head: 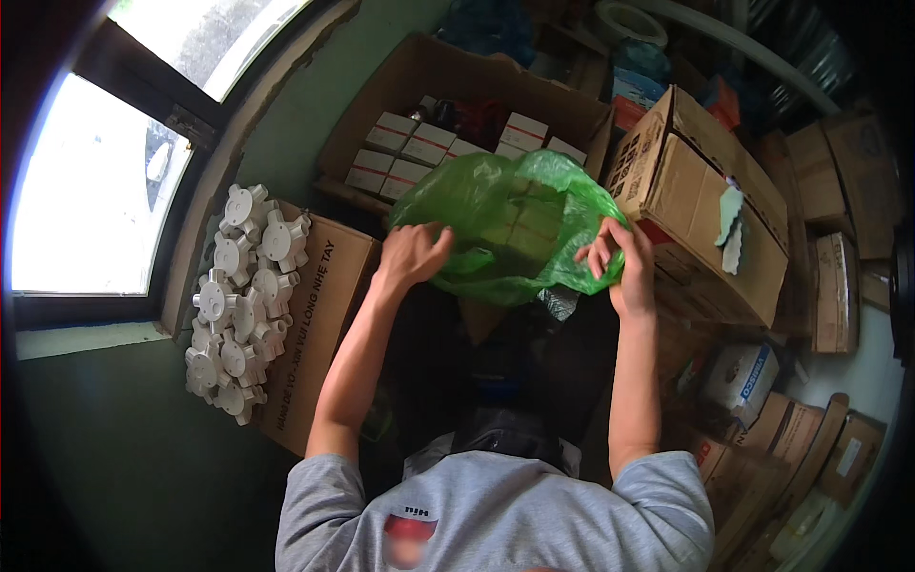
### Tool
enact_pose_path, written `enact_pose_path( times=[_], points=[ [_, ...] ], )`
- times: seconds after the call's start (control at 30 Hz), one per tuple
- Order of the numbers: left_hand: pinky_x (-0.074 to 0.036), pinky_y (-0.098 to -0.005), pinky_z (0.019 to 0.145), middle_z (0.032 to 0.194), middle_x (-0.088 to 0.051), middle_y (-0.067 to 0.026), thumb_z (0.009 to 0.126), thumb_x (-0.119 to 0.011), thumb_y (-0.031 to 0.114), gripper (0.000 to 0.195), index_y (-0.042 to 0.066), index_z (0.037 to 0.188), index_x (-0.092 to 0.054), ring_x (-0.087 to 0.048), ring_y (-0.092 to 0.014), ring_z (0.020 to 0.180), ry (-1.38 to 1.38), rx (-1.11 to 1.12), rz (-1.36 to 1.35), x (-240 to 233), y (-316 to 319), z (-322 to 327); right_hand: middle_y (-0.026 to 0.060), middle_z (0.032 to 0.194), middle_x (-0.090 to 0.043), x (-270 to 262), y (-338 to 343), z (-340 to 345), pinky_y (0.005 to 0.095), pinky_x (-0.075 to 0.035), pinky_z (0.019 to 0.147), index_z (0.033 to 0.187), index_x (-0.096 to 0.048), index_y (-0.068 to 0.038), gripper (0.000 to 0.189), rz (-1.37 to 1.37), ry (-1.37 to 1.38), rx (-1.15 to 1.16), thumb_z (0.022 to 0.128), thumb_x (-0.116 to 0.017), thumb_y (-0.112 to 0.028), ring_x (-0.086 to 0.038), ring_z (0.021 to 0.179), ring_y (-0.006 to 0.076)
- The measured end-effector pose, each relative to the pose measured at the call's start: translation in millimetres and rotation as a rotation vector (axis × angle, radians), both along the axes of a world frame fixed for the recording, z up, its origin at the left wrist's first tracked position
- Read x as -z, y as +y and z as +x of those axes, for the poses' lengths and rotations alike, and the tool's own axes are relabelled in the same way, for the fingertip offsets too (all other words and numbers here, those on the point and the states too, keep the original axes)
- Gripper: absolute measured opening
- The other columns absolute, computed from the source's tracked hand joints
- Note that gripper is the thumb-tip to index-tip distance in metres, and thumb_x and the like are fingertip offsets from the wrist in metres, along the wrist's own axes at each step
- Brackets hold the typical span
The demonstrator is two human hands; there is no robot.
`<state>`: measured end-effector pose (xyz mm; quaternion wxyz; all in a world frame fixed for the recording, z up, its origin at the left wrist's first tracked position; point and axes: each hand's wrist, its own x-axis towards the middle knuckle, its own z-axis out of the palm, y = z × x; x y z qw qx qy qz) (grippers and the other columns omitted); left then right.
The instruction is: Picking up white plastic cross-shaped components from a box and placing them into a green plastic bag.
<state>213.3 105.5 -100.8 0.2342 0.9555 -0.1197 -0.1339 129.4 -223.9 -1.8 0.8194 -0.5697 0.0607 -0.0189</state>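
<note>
A translucent green plastic bag (465, 193) is spread wide in front of me. Several small boxes (525, 225) show in its middle, tinted green; whether they lie in the bag or behind its film I cannot tell. My left hand (414, 252) grips the bag's left edge, fingers curled and thumb raised. On the opposite side, my right hand (623, 257) pinches the gathered rim, with some fingers curled inward. A bit of silvery wrap (559, 303) peeks out beneath the bag, near the right hand.
White round conduit junction boxes (243, 318) are heaped on a cardboard carton (322, 322) at left. Beyond the bag, an open carton (465, 71) holds small white boxes (429, 143). A large carton (715, 214) stands close to my right hand. A window (93, 186) is at left.
</note>
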Motion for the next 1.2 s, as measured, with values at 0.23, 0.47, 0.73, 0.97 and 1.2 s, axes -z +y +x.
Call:
enact_pose_path(
  times=[0.23,0.47,0.73,0.97,1.2],
  points=[
    [-0.036,-0.0568,0.12,0.089,-0.08,-0.0186,0.075,-0.074,0.084,0.113,0.001,0.151,-0.059,-0.077,-0.036,0.1,-0.077,0.05,0.257,-12.4,8.3,-41.9,-0.001,0.072,-0.048,-23.1,-12.9,-73.1,0.0305,-0.05,0.063,0.126,-0.064,0.003,0.037,-0.022,-0.095,0.071,0.112,-0.056,-0.03,-0.046,0.052,0.0089],
    [-0.031,-0.0594,0.117,0.093,-0.079,-0.0135,0.084,-0.085,0.039,0.044,0.01,0.116,-0.076,-0.077,-0.033,0.09,-0.031,0.431,0.296,0.9,7.1,-56.3,0.0,0.076,-0.052,-15.7,-6.7,-89.1,0.0274,-0.048,0.062,0.134,-0.065,0.001,0.035,-0.064,-0.064,0.108,0.11,-0.059,-0.023,-0.048,0.059,0.0078],
    [-0.051,-0.0263,0.069,0.105,-0.07,-0.0069,0.109,-0.065,0.02,0.03,0.003,0.131,-0.055,-0.064,-0.01,0.077,-0.258,-0.629,-1.335,-50.2,17.9,-27.0,0.0016,0.079,-0.056,-14.1,2.7,-89.2,0.0265,-0.047,0.062,0.136,-0.065,-0.001,0.035,-0.164,-0.038,0.111,0.11,-0.059,-0.023,-0.052,0.061,0.0082],
    [-0.055,-0.0276,0.08,0.116,-0.071,-0.0099,0.105,-0.063,0.01,0.037,0.003,0.14,-0.053,-0.067,-0.013,0.09,-0.397,-0.656,-1.111,-74.2,59.1,-80.5,0.0022,0.08,-0.055,-7.2,15.3,-85.1,0.0289,-0.05,0.066,0.14,-0.062,0.0,0.038,-0.125,-0.058,0.028,0.112,-0.057,-0.026,-0.052,0.063,0.0105],
    [-0.043,-0.0475,0.115,0.138,-0.066,-0.0177,0.087,-0.08,0.016,0.044,0.008,0.129,-0.068,-0.055,-0.036,0.135,-0.782,-0.619,-0.076,-109.0,120.2,-130.8,0.0051,0.084,-0.059,9.0,27.9,-77.3,0.0304,-0.052,0.068,0.144,-0.059,0.0,0.04,-0.029,-0.041,-0.014,0.11,-0.058,-0.021,-0.055,0.068,0.0121]
  ],
)
